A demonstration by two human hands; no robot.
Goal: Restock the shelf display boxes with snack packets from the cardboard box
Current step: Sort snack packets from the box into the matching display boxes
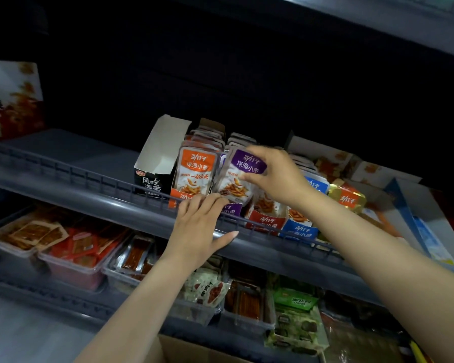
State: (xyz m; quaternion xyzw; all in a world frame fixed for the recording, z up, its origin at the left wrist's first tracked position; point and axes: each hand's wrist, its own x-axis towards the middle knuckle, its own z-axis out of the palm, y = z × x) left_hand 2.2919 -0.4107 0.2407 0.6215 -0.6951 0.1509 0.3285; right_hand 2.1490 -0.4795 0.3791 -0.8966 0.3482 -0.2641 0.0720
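On the middle shelf, my right hand (275, 176) pinches a purple-topped snack packet (240, 176) at the front of the purple display box (231, 209). My left hand (202, 226) lies flat with straight fingers on the grey shelf rail (102, 184), fingertips touching the lower front of the orange display box (180, 199) and purple box. The orange box holds a row of orange-topped packets (195, 170). To the right stand a red display box (266, 218) and a blue display box (298, 230). The cardboard box (194, 349) shows at the bottom edge.
An open black display box (152, 179) with a white flap stands left of the orange box. Gold packets (347, 196) and a tilted blue-and-white carton (417, 221) lie at the right. Clear tubs of snacks (76, 258) fill the lower shelf. The shelf above is dark.
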